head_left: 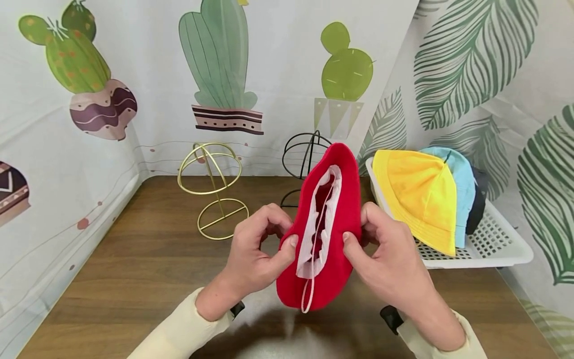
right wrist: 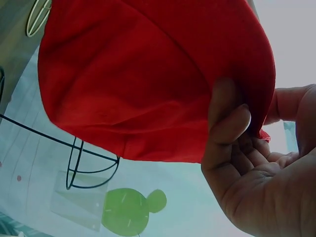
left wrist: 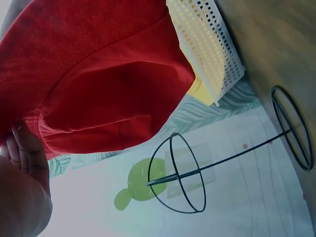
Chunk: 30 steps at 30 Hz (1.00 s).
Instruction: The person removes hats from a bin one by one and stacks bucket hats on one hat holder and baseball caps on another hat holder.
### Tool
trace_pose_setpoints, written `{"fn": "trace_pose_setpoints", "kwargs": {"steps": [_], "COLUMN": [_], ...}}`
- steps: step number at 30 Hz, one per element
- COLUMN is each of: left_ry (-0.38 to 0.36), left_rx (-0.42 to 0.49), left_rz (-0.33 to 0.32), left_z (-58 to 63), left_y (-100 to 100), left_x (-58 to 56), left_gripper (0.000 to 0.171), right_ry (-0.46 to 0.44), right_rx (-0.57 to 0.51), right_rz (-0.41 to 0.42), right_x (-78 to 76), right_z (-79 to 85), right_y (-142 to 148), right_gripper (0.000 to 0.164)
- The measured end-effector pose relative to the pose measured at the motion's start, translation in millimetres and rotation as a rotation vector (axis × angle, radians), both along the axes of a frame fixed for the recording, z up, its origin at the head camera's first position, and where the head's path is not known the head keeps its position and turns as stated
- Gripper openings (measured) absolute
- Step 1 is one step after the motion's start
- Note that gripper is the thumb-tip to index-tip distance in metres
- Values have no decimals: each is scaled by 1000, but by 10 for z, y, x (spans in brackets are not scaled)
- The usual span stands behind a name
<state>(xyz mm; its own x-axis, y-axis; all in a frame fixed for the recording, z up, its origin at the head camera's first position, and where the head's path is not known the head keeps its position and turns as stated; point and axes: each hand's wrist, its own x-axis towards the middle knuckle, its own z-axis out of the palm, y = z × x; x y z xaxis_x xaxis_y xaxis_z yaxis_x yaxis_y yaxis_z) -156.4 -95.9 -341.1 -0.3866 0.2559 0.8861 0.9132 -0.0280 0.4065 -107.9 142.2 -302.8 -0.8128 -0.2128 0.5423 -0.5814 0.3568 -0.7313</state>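
A red bucket hat (head_left: 338, 199) is held up over the table, its opening turned toward the head camera. Inside show a white inner band (head_left: 302, 259) and a thin white cord (head_left: 315, 239) that hangs past the brim. My left hand (head_left: 257, 252) pinches the brim on the left side, thumb on the near face. On the right side my right hand (head_left: 387, 249) pinches the brim between thumb and curled fingers. From the left wrist view, the outside of the red crown (left wrist: 113, 103) sags below the stitched brim. In the right wrist view, fingers (right wrist: 232, 123) lie against the cloth.
A gold wire hat stand (head_left: 211, 192) stands at the back left. Behind the hat is a black wire stand (head_left: 309, 149), partly hidden. On the right, a white perforated basket (head_left: 502, 244) holds a yellow hat (head_left: 417, 194), a light blue hat (head_left: 464, 194) and a dark one (head_left: 479, 199).
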Motion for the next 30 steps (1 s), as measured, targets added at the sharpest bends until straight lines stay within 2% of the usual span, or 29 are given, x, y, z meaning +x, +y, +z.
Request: {"fn": "trace_pose_setpoints", "kwargs": {"steps": [11, 21, 24, 30], "left_ry": [-24, -75, -123, -292], "left_rx": [43, 45, 46, 51], "left_rz": [75, 136, 156, 199], "left_z": [98, 168, 181, 208], "left_y": [-143, -258, -299, -383], "left_x": [-41, -63, -66, -79], "left_gripper": [13, 13, 13, 12], "right_ry": [48, 32, 34, 51], "right_rx": [21, 19, 8, -2], "right_rz": [-87, -162, -171, -200], "right_x": [18, 19, 11, -24], "right_z": [67, 117, 132, 141], "right_y": [109, 192, 206, 231], "right_gripper": [26, 25, 24, 21]}}
